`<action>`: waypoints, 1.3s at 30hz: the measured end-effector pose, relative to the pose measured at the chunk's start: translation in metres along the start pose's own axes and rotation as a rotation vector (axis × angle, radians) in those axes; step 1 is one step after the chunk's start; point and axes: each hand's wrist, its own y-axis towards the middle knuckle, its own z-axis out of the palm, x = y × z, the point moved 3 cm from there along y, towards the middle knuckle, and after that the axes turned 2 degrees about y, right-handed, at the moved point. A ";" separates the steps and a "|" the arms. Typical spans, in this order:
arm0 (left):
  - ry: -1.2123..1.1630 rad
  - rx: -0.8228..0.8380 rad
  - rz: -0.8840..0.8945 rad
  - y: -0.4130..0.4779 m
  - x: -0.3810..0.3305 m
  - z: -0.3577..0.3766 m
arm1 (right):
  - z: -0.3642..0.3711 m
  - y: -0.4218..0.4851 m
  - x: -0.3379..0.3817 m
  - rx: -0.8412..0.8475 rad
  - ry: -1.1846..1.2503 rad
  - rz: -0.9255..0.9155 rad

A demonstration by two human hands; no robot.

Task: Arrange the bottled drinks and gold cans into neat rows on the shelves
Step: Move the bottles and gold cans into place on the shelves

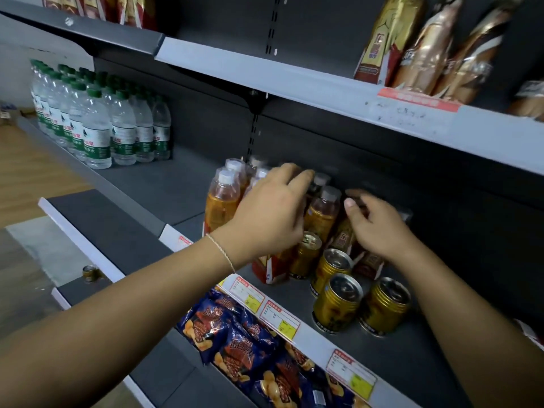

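Several orange drink bottles [222, 201] with white caps stand bunched at the back of the middle shelf [391, 354]. My left hand [273, 213] reaches over them, its fingers curled round the neck of a rear bottle [321, 184]. My right hand [379, 228] hovers just right of the bottles above a brown packet [343, 235], thumb spread, fingers loosely bent and blurred, nothing seen in it. Several gold cans [337, 303] stand loosely scattered in front, one [306, 254] under my left hand. A red carton [270, 269] stands by my left wrist.
Green-capped water bottles [97, 128] fill the shelf's left end, with bare shelf between them and the orange bottles. Blue snack bags [250, 343] lie on the shelf below. Gold and brown packets [426, 45] stand on the upper shelf. One stray can [89, 272] sits low at left.
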 end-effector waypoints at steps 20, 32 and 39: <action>0.158 0.505 -0.072 -0.069 -0.107 0.138 | -0.003 -0.093 -0.105 0.423 -0.173 0.031; 0.356 0.553 -0.158 -0.094 -0.127 0.126 | 0.014 -0.133 -0.125 0.183 -0.049 -0.015; 0.279 0.563 -0.096 -0.088 -0.124 0.121 | -0.016 -0.175 -0.119 0.022 -0.040 0.034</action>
